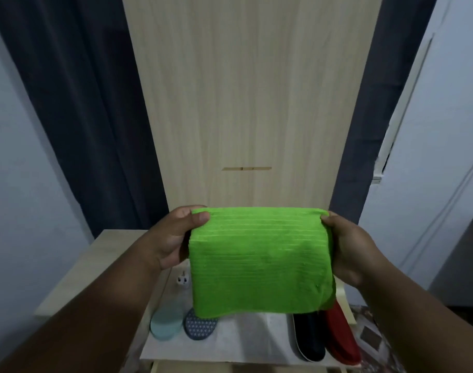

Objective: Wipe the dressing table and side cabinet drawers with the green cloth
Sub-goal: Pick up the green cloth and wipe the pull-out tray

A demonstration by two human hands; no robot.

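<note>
Pinching the one green cloth [261, 261] at its top corners with my left hand [173, 238] and right hand [356, 251], I hold it folded above the dressing table [243, 343], where two round containers [166, 323] sit left and two cases [309, 337] right.

Lighting is dim, even and cool, with no visible source and no glare. The green cloth [261, 261] is the brightest area; both forearms read dark. The curtain [76, 109] is nearly black. Detail is soft throughout. Wide-angle distortion bends the wooden panel [246, 103] and wall lines outward near the edges.
</note>
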